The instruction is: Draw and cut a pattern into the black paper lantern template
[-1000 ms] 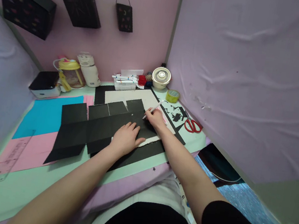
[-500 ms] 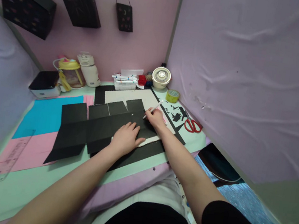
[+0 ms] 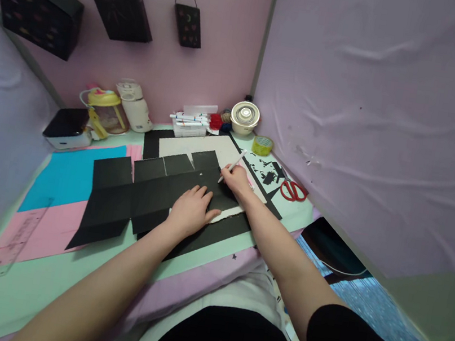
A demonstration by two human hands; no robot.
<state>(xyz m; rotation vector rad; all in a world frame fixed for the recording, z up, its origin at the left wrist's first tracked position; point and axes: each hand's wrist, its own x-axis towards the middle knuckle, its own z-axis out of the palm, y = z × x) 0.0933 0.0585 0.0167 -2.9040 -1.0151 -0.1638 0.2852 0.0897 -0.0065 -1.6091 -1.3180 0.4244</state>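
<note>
A long black card with folds and cut flaps lies across the desk. My left hand rests flat on it, fingers spread, holding nothing. My right hand is closed around a thin white pen, whose lower end points down at the card's right part. Beneath the card are a white board and a larger black sheet, both partly covered.
Red-handled scissors lie at the right, near black paper scraps and yellow tape. Along the back stand a pen box, a lidded bowl and bottles. A clear ruler lies on pink paper at the left.
The white pen has tilted slightly in my right hand, its upper end a little further left. My left hand has stayed in place on the card.
</note>
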